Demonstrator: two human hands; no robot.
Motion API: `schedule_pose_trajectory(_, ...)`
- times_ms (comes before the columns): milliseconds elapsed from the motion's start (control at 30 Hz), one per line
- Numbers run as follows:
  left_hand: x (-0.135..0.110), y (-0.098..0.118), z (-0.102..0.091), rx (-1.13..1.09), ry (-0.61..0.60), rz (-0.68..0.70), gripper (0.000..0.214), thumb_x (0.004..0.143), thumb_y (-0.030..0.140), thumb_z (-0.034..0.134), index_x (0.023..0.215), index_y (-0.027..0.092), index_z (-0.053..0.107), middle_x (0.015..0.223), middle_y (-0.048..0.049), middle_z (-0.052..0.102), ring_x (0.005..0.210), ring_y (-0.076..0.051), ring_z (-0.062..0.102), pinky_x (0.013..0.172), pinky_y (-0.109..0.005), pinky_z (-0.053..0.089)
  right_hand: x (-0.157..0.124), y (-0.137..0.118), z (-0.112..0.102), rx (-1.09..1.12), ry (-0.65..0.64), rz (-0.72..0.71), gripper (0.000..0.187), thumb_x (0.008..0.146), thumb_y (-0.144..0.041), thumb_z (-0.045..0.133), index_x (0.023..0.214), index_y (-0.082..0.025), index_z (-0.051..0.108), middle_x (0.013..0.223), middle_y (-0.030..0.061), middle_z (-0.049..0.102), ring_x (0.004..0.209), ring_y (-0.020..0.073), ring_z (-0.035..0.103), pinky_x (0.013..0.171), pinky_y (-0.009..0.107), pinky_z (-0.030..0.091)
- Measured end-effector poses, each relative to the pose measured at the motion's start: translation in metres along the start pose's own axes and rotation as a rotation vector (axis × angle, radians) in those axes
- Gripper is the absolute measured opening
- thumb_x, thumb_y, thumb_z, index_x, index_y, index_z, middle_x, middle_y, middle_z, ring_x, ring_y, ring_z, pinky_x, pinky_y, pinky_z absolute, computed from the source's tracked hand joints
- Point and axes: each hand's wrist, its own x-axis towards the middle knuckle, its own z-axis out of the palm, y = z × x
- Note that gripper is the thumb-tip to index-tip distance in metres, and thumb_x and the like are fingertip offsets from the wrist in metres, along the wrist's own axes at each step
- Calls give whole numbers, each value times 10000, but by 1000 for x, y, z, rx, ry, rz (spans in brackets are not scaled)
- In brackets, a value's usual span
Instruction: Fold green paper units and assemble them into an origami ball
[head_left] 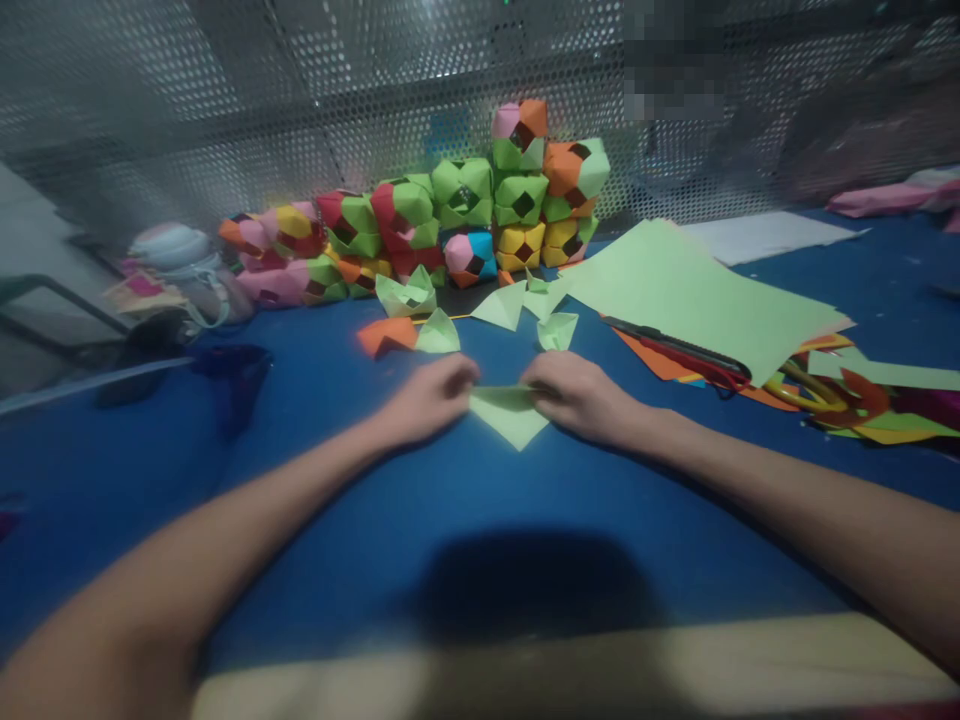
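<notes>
A piece of light green paper (pixel 514 418), folded to a triangle with its point toward me, lies between my hands on the blue tabletop. My left hand (pixel 435 398) pinches its left corner, fingers curled. At the right corner, my right hand (pixel 574 393) grips the paper in the same way. Just beyond my hands lie folded paper pieces: an orange one (pixel 388 337), a pale green one beside it (pixel 439 333), and another green one (pixel 556 331) behind my right hand. A green boat-like folded piece (pixel 407 292) stands farther back.
Stacked colourful paper balls (pixel 463 192) line the back against a perforated metal panel (pixel 360 110). On the right are green paper sheets (pixel 697 285), a black-and-red cutter (pixel 679 348), yellow-handled scissors (pixel 810 392) and paper scraps. A white rounded object (pixel 171 246) stands at left.
</notes>
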Motion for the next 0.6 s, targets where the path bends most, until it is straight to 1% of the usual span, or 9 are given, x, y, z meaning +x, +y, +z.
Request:
schedule_pose_trajectory(100, 0, -1, -1, 14, -27, 10, 123, 761, 147, 513, 880, 159, 543, 803, -2, 570, 686, -103, 494, 633, -241, 420, -1, 0, 0, -54, -22, -59, 168, 802, -61, 422, 817, -150, 563, 772, 76, 607, 734, 177, 515, 664, 304, 399)
schedule_pose_trajectory(267, 1, -3, -1, 22, -45, 25, 112, 765, 144, 506, 866, 161, 553, 801, -3, 566, 683, -100, 489, 631, -236, 415, 0, -1, -2, -69, -31, -59, 141, 807, -71, 436, 807, -155, 549, 776, 73, 599, 738, 178, 516, 659, 301, 391)
schedule_pose_trajectory(400, 3, -3, -3, 22, -72, 24, 109, 777, 197, 517, 870, 160, 561, 814, -11, 568, 693, -104, 493, 639, -239, 419, -1, -1, -4, -56, -36, -55, 135, 793, -65, 443, 807, -159, 539, 776, 66, 588, 726, 173, 513, 652, 297, 389)
schedule_pose_trajectory(500, 4, -4, -7, 4, -128, -3, 129, 787, 233, 523, 886, 161, 563, 819, -11, 574, 704, -107, 502, 655, -242, 427, -1, 0, -4, -59, -37, -70, 160, 783, -48, 438, 837, -158, 542, 792, 72, 592, 738, 178, 521, 651, 298, 388)
schedule_pose_trajectory(600, 6, -6, -13, -30, -193, -22, 124, 789, 230, 523, 884, 161, 564, 819, -8, 578, 707, -104, 510, 671, -243, 432, -2, 0, -4, -68, -35, -87, 187, 796, -49, 439, 898, -159, 551, 830, 81, 611, 768, 187, 534, 651, 301, 386)
